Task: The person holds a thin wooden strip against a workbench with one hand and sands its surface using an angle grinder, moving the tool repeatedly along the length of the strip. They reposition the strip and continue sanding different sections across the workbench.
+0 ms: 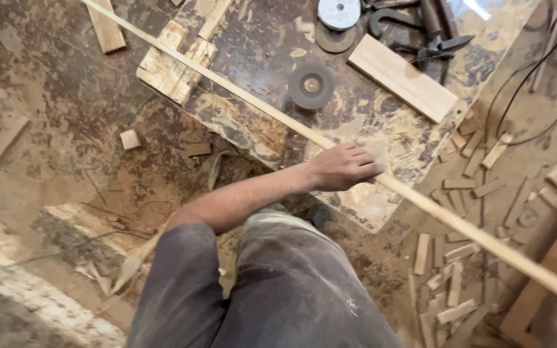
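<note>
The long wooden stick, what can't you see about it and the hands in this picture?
- Long wooden stick, head view: both ends run off the picture's edges.
- Left hand: lies on the stick; the hand's back hides any grip underneath.
- Right hand: outside the view.
- Dark metal tools: cut by the top edge, too jumbled to name.

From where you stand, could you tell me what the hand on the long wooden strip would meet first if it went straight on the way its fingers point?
Probably the scattered wood offcuts on the floor beyond the board's edge; the left hand points right across the strip.
</note>
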